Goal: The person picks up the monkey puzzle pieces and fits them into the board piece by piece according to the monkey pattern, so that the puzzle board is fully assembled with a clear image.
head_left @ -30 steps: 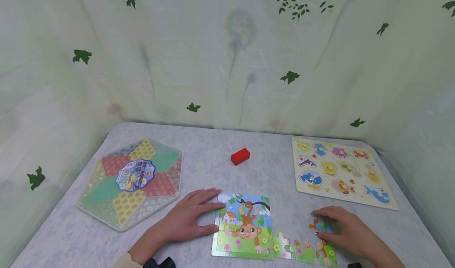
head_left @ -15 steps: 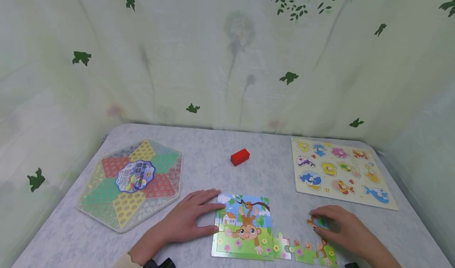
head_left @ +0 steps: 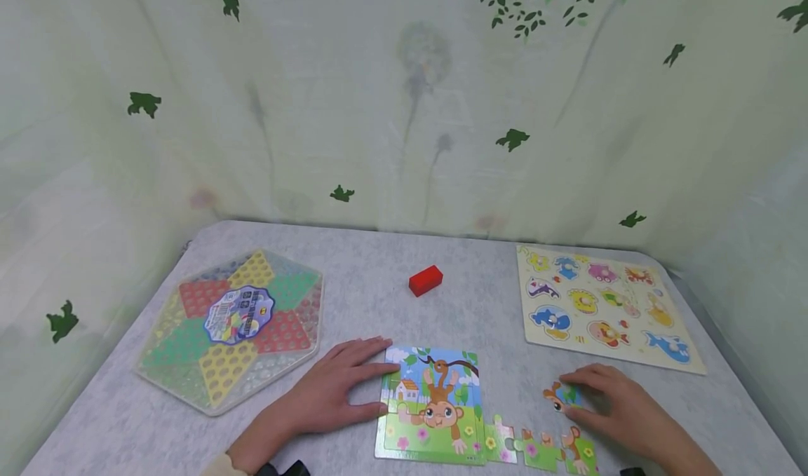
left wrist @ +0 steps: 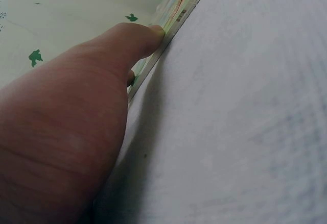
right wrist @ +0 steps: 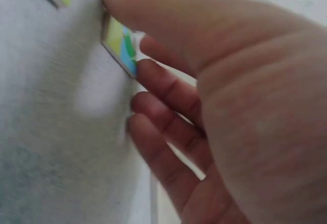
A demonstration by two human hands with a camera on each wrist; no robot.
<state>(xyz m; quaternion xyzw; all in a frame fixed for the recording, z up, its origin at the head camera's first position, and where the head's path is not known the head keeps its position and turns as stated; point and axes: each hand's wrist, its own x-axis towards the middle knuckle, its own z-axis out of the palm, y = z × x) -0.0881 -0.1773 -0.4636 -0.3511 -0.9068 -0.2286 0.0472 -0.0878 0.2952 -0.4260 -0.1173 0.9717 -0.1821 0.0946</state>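
My left hand [head_left: 325,388] lies with spread fingers at the left edge of a monkey jigsaw puzzle [head_left: 435,406]. Its thumb touches the puzzle's edge in the left wrist view. To the right, my right hand [head_left: 621,409] holds a jigsaw piece [head_left: 555,396] with part of a monkey's face on it, between thumb and fingers. In the right wrist view the piece [right wrist: 120,43] shows a green and blue corner; the thumb hides the rest. Below the hand, a green jigsaw piece with a monkey's arm [head_left: 581,453] ends a row of joined pieces [head_left: 536,451] beside the puzzle.
A hexagonal Chinese checkers board [head_left: 233,329] in clear wrap lies at the left. At the back middle sits a red block [head_left: 426,280]. A wooden animal peg puzzle [head_left: 609,308] occupies the right rear, and a leaf-patterned curtain [head_left: 379,111] hangs behind the table.
The piece in my right hand has shifted slightly left and up, away from the row's end piece, and a gap now shows between them. My left hand stays put.
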